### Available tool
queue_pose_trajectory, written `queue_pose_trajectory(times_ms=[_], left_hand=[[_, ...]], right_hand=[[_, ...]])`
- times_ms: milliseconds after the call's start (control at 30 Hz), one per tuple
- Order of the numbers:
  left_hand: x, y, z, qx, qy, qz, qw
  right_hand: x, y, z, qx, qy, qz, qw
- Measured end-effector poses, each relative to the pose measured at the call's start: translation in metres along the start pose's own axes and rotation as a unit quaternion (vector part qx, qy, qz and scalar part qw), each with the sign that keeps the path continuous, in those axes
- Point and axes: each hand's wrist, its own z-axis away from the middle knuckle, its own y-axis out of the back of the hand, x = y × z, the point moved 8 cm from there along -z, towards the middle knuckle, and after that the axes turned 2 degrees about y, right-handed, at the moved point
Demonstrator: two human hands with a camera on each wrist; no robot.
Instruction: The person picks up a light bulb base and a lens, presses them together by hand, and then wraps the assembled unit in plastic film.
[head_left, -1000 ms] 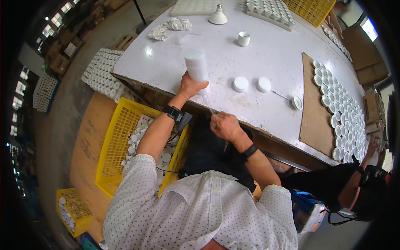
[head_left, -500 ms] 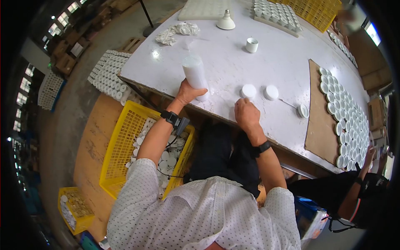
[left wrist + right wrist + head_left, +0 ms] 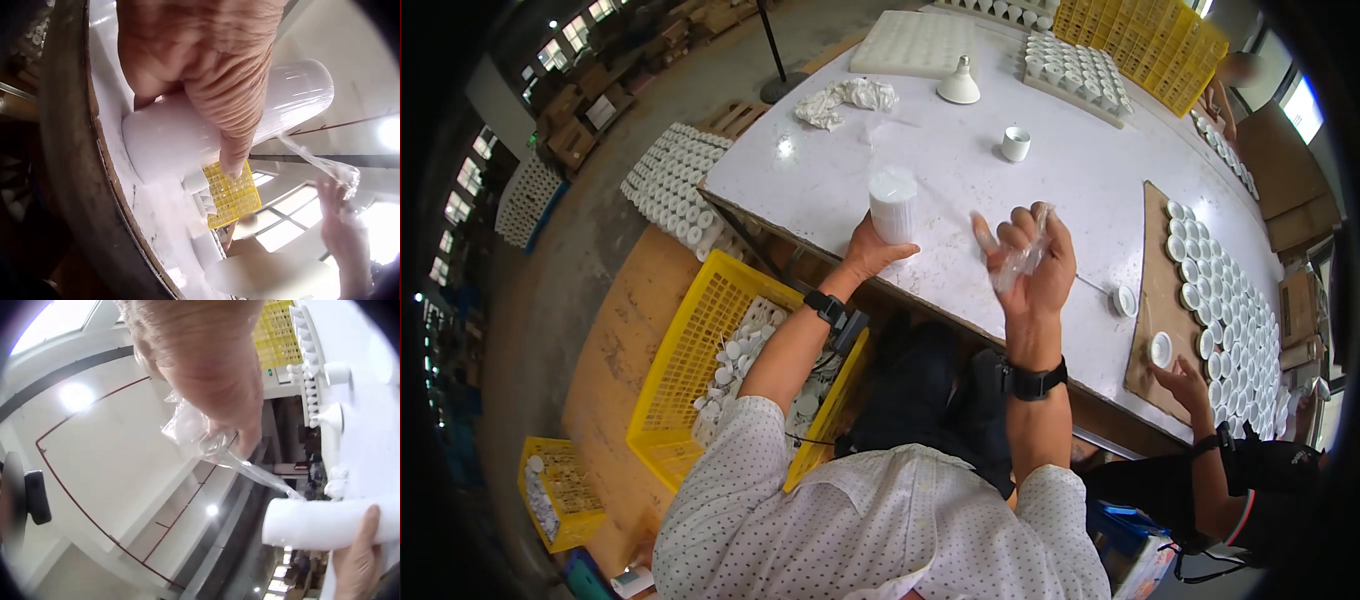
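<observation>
My left hand [image 3: 878, 252] grips the lower part of a smooth white cylinder [image 3: 893, 208] wrapped in clear plastic film, at the table's near edge. It stands nearly upright there, thumb across its side. To its right, my right hand [image 3: 1040, 268] is raised over the table and pinches a bunched piece of clear plastic film [image 3: 1022, 258]. From these fingers a twisted strip of the film [image 3: 262, 477] runs to the end of the cylinder in the right wrist view. Behind my right hand lies a small white cup [image 3: 1125, 301] with a thin stem.
On the table stand a white cup [image 3: 1015, 144], a white lamp-shaped piece [image 3: 959, 84] and crumpled wrapping [image 3: 840, 104]. A brown board [image 3: 1152, 250] bears many white cups at right, where another person's hand [image 3: 1185, 388] holds one. A yellow basket [image 3: 690, 360] sits below left.
My right hand has come up from below the table edge, over the tabletop, and now holds film pulled away from the cylinder. The left hand keeps its grip. Another person's hand has appeared at right.
</observation>
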Motion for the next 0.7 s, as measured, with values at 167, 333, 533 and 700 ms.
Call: queue_pose_trajectory(times_ms=[167,333,533,700], left_hand=[[-0.012,-0.004,-0.002,0.041,0.012,-0.001,0.999],[-0.01,0.001,0.003,0.115,0.026,-0.034,0.992],[0.003,-0.002,0.009,0.126,-0.003,-0.049,0.991],[0.003,-0.002,0.008,0.15,0.049,-0.054,0.986]], right_hand=[[0.034,-0.024,0.039,0.004,-0.109,0.143,0.984],[0.031,0.002,0.056,-0.088,0.215,0.746,0.624],[0.042,0.018,0.072,-0.072,0.059,0.77,0.632],[0.063,0.02,0.08,-0.049,-0.021,0.674,0.736]])
